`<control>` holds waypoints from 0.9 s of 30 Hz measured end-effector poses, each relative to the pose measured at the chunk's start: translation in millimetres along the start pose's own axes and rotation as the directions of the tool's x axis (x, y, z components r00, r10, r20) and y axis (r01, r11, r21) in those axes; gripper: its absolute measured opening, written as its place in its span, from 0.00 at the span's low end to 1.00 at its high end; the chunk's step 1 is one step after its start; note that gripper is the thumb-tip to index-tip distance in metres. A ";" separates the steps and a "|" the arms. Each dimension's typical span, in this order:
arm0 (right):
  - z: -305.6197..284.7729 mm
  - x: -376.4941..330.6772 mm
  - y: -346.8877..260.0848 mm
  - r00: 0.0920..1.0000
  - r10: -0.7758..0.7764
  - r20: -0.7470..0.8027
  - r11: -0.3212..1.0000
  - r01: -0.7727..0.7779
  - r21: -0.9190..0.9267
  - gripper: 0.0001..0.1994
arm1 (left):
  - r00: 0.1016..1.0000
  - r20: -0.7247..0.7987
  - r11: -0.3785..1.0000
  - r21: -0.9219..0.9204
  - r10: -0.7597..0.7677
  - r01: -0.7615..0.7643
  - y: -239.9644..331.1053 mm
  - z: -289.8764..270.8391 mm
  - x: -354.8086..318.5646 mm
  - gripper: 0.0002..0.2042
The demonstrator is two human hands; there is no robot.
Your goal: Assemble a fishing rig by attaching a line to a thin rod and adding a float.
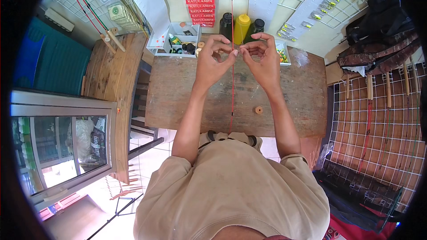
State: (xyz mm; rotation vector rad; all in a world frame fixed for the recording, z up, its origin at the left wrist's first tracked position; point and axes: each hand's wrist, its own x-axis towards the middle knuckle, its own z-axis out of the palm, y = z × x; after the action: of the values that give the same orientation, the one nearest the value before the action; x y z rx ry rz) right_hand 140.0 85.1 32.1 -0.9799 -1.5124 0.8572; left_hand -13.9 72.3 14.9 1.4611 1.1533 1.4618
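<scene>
A thin red fishing rod (232, 90) with dark bands points away from my body, over the middle of the wooden table (178, 106). Its far end carries a small pink tip. My left hand (212, 62) pinches the rod between thumb and forefinger, the other fingers curled. Just right of the rod, my right hand (263, 62) is closed in a pinch at the same height. Whatever lies between those fingertips is too small to make out. On the tabletop near my right forearm lies a small tan ring (258, 110) with a hole.
At the table's back stand a yellow bottle (242, 27) and two dark bottles. A white tray (163, 54) of small bottles sits back left; a smaller white box (286, 63) holds colourful bits. Several rods hang on the right rack (356, 126). A glazed cabinet door (111, 126) stands left.
</scene>
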 end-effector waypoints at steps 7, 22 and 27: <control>-1.3 1.0 -6.6 1.000 -0.027 0.008 0.993 0.028 -0.113 0.20 | 0.999 -0.002 0.999 -0.016 0.046 -0.046 2.8 0.6 1.4 0.14; -5.8 1.5 -14.3 0.992 -0.089 0.092 0.967 0.108 -0.232 0.16 | 0.996 0.088 0.991 0.134 -0.002 -0.010 22.9 -1.4 2.9 0.17; -8.2 3.9 -13.1 0.983 -0.079 0.166 0.972 0.113 -0.206 0.16 | 0.997 0.074 0.999 0.044 0.023 -0.027 9.7 -2.5 3.7 0.21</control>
State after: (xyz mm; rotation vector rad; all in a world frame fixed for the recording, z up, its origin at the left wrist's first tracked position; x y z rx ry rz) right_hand 146.0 83.6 46.8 -1.0040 -1.8023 0.7254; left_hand -15.8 72.6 25.4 1.5523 1.1330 1.3952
